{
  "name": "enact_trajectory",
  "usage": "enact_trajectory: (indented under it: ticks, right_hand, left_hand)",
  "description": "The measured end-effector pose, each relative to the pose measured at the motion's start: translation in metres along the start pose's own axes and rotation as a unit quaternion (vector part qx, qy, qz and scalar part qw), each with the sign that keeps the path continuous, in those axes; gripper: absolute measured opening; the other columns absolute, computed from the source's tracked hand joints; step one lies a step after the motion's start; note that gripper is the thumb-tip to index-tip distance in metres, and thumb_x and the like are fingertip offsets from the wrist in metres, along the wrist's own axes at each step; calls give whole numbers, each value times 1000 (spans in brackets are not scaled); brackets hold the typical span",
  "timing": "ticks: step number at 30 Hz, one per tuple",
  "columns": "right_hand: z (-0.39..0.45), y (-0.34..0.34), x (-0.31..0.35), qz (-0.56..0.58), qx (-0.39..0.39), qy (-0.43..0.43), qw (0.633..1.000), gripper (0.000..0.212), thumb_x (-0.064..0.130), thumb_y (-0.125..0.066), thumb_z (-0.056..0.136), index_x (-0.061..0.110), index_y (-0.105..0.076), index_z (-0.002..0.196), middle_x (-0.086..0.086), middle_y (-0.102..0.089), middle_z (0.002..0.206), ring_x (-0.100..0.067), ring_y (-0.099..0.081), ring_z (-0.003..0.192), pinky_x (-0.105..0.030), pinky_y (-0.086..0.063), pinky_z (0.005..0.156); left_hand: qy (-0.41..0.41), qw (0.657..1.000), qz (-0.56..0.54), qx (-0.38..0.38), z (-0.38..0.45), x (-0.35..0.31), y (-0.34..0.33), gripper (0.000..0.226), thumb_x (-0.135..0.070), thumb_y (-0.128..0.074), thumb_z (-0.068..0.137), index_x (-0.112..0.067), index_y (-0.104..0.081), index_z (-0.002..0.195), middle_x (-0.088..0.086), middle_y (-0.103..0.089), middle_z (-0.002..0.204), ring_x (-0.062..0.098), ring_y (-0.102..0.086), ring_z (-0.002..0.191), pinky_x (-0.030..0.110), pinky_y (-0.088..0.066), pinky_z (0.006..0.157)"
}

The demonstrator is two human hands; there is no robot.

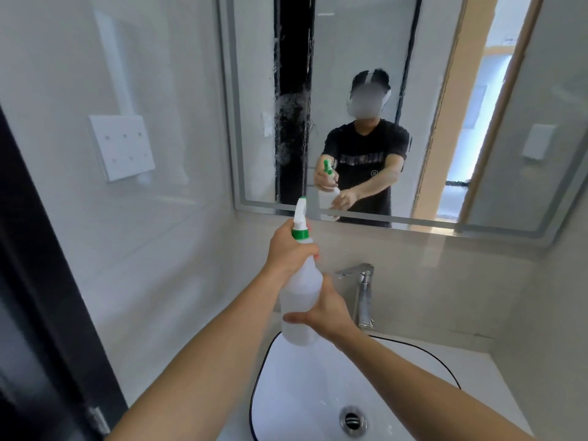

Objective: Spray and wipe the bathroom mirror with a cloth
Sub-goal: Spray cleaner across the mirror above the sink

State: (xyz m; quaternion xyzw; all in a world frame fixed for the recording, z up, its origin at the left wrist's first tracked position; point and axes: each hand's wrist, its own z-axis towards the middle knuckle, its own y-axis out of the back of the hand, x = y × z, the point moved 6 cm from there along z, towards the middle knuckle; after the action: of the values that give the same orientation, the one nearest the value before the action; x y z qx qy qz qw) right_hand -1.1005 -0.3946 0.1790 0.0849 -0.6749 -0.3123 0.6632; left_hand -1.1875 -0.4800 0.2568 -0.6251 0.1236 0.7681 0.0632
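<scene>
Both hands [288, 246] grip bottle [300, 300] (mirror [350, 43] wet).

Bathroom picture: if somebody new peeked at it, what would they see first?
Most likely the white spray bottle with its green collar, held up in the middle over the sink; the left hand grips its neck and the right hand holds its body. Next, the big mirror above, with spray droplets on its left part and the person's reflection. A shiny tap stands just right of the bottle.
</scene>
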Motion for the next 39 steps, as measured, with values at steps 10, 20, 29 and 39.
enact_trajectory:
  ticks: [10, 20, 29, 39]
  right_hand:
    - [39, 59, 95, -1, -47, 117, 992, 82, 28, -92, 60, 24, -35, 119, 5, -56, 109, -21, -56, 104, -32, -46, 77]
    - [56, 137, 183, -3, -90, 215, 973, 93, 27, -91, 59, 30, -32, 129, 4, -56, 119, -17, -54, 108, -28, -45, 81]
    - [60, 144, 182, -20, -101, 210, 972, 95, 30, -91, 57, 29, -32, 131, 4, -56, 120, -18, -55, 110, -29, -47, 82]
    - [55, 190, 211, -1, -149, 238, 960, 91, 32, -91, 55, 39, -29, 122, 16, -52, 110, -9, -54, 104, -26, -50, 76]
  left_hand:
    - [-136, 991, -15, -17, 30, -118, 15, 59, -7, -74, 54, -25, -65, 109, 1, -61, 87, 28, -62, 85, 56, -58, 83]
    - [-262, 963, -21, -64, 42, -239, 17, 47, -7, -75, 58, -23, -62, 100, -3, -67, 93, 31, -67, 87, 57, -58, 75]
    - [-274, 960, -27, -53, 46, -243, 10, 40, 1, -76, 65, -27, -61, 88, -10, -67, 79, 18, -67, 78, 52, -59, 80]
    - [-320, 947, -28, -11, 53, -301, -14, 40, 0, -72, 72, -22, -62, 104, -3, -63, 91, 18, -61, 82, 54, -58, 82]
